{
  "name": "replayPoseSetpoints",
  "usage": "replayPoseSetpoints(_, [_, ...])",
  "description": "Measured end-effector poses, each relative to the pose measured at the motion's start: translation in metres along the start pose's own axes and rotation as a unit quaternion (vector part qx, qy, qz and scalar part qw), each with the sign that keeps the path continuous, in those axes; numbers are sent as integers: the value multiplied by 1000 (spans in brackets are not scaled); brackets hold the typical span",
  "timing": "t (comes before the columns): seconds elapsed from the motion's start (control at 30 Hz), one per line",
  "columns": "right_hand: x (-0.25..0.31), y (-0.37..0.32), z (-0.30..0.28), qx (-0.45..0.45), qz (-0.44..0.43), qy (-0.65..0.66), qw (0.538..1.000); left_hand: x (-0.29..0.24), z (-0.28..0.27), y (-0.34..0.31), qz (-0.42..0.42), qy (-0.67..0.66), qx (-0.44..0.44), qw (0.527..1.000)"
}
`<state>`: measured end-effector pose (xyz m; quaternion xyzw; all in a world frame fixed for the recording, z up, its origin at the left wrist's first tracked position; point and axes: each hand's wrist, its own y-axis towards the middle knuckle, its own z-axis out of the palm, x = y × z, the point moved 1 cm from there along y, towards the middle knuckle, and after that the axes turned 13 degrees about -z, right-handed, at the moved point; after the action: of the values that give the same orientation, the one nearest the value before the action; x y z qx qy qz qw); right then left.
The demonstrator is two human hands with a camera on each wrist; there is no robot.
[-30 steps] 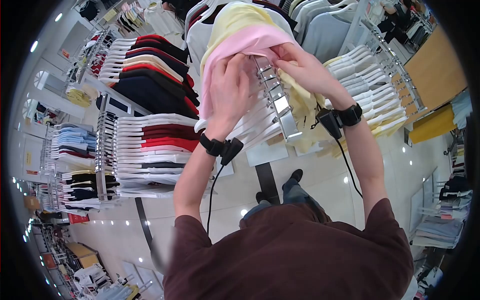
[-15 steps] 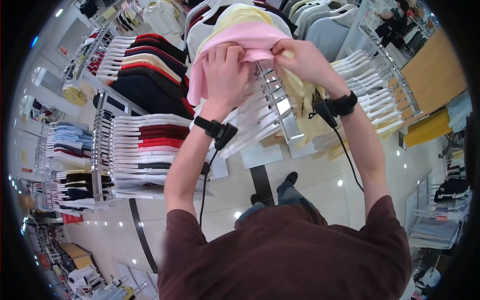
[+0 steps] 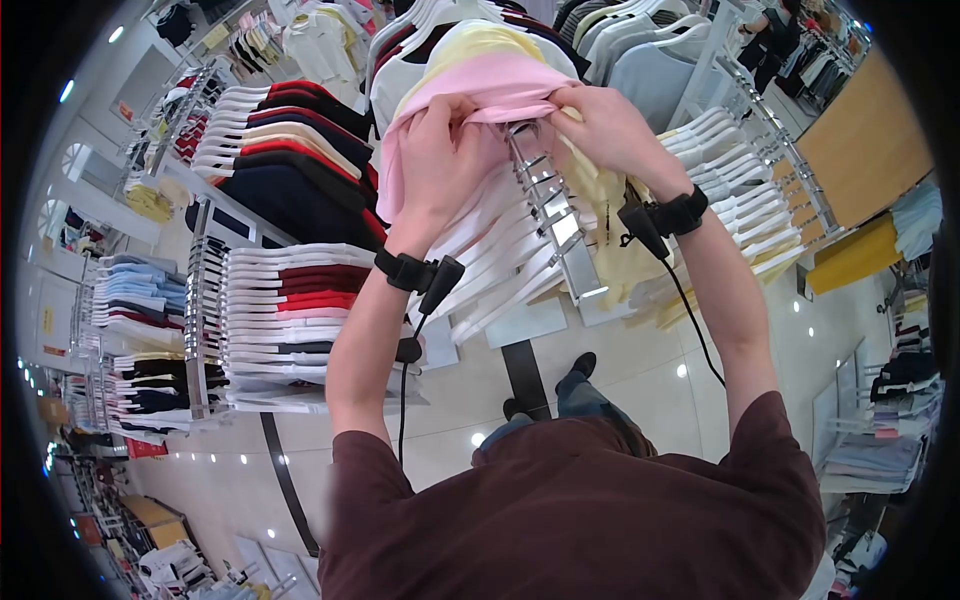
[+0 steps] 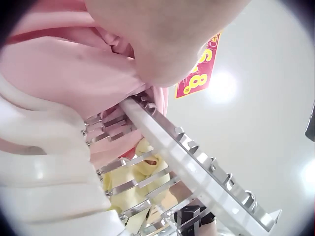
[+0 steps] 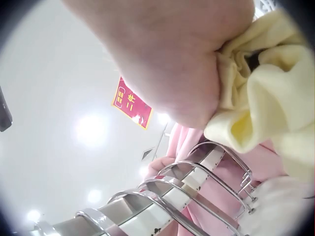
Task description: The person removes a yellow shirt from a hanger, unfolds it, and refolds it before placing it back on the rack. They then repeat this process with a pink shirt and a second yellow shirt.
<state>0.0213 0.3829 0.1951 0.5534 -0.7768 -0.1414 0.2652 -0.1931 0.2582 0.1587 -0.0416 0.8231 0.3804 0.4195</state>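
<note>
In the head view a pink garment lies across the far end of a metal rail, with a yellow garment behind it. My left hand grips the pink cloth left of the rail, fingers curled into it. On the right, my right hand pinches the pink edge between thumb and fingers. The left wrist view shows pink cloth beside white hangers on the rail. Bunched yellow cloth touches my right palm in the right wrist view; the fingertips are hidden there.
Racks of dark and red clothes stand at the left. Pale clothes on white hangers hang at the right, beside a wooden panel. Another person stands at the far right. Tiled floor shows below.
The pink cloth has been drawn from hanging over the rail end into a flatter band, its lower edge higher. Both hands stay on it; my left hand has shifted slightly left.
</note>
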Motion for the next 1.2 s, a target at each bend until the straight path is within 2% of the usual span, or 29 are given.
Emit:
replayPoseSetpoints(0.1, [1, 6, 1, -17, 22, -26, 999, 3, -1, 6, -9, 32, -19, 999])
replayPoseSetpoints(0.17, [1, 10, 1, -11, 48, -45, 998, 5, 1, 9, 42, 116, -36, 992])
replayPoseSetpoints(0.2, [-1, 12, 2, -12, 48, -47, 998, 6, 3, 10, 43, 115, -37, 992])
replayPoseSetpoints(0.27, [-5, 17, 3, -29, 45, -44, 998, 8, 8, 12, 110, 144, -72, 981])
replayPoseSetpoints(0.5, [-5, 24, 5, -57, 65, -49, 995, 0, 12, 9, 94, 190, -61, 975])
replayPoseSetpoints(0.7, [-7, 24, 7, -35, 64, -48, 996, -19, 7, -1, 57, 147, 7, 987])
replayPoseSetpoints(0.77, [-11, 25, 12, -64, 48, -13, 997, -22, 7, -3, 3, 106, 54, 993])
replayPoseSetpoints(0.8, [-12, 26, 11, -65, 48, -14, 997, -23, 6, -4, 5, 106, 54, 993])
replayPoseSetpoints(1.0, [-8, 24, 8, -5, 84, -13, 996, -23, 6, -18, -47, 18, 107, 993])
replayPoseSetpoints(1.07, [-6, 18, 9, 20, 94, 1, 995, -33, 0, -26, -15, 66, 119, 991])
replayPoseSetpoints(1.2, [-1, -7, 3, 27, 59, 46, 997, -35, -7, -47, -25, 31, 152, 988])
